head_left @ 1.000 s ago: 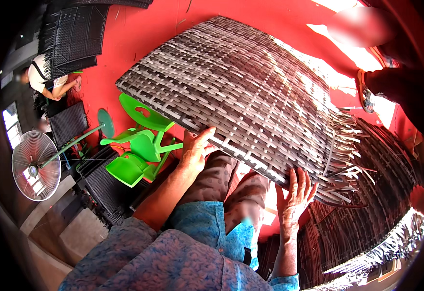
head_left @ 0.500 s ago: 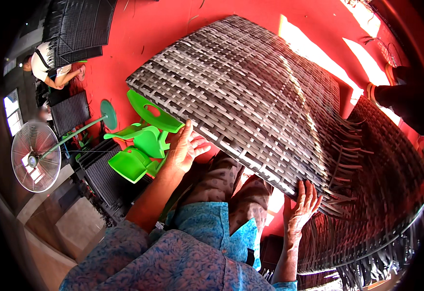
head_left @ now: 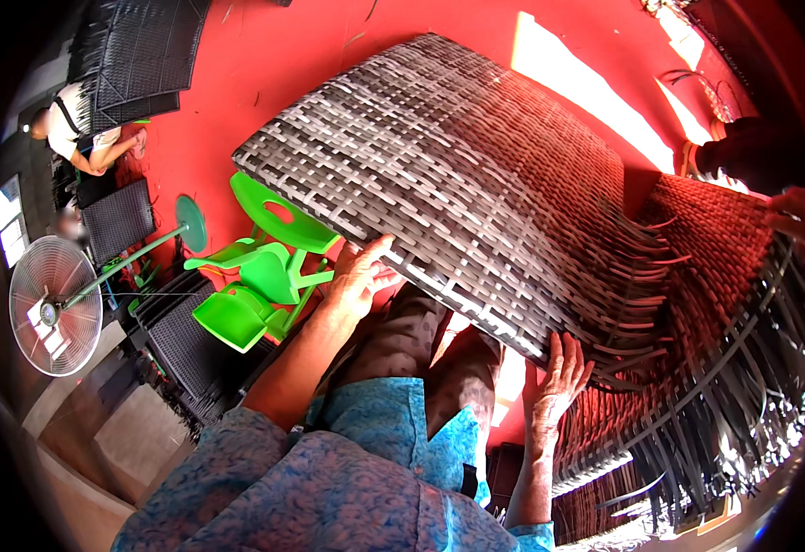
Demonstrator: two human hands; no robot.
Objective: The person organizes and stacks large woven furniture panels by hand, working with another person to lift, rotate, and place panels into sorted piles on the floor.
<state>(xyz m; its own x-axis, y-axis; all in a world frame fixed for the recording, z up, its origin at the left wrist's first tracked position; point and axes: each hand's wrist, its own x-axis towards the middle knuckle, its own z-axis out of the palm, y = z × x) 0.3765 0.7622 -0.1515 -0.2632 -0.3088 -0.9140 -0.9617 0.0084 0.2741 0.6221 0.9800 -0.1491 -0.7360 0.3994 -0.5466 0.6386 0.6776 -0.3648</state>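
Note:
A large grey-brown woven panel (head_left: 439, 156) slants across the view before me, with loose strip ends along its right side. My left hand (head_left: 358, 281) grips its near edge, thumb on top and the other fingers under the rim. At the near right corner, my right hand (head_left: 557, 385) holds the same edge with its fingers laid over the top; the thumb's grip is partly hidden. A second woven piece (head_left: 706, 230) with long dark loose strips (head_left: 697, 442) lies beyond that corner. Another person's hand (head_left: 796, 213) is at its far edge.
Green plastic chairs (head_left: 269, 271) stand left of the panel, beside a pedestal fan (head_left: 56, 305). Dark woven panels (head_left: 145, 55) and a crouching person (head_left: 76, 129) are at the far left. The floor (head_left: 283, 46) is red, with sunlit patches; another person's leg shows at right.
The second woven piece has shifted, showing more of its loose strips, and the other person's hand has come into view on it. My hands keep their places on the first panel.

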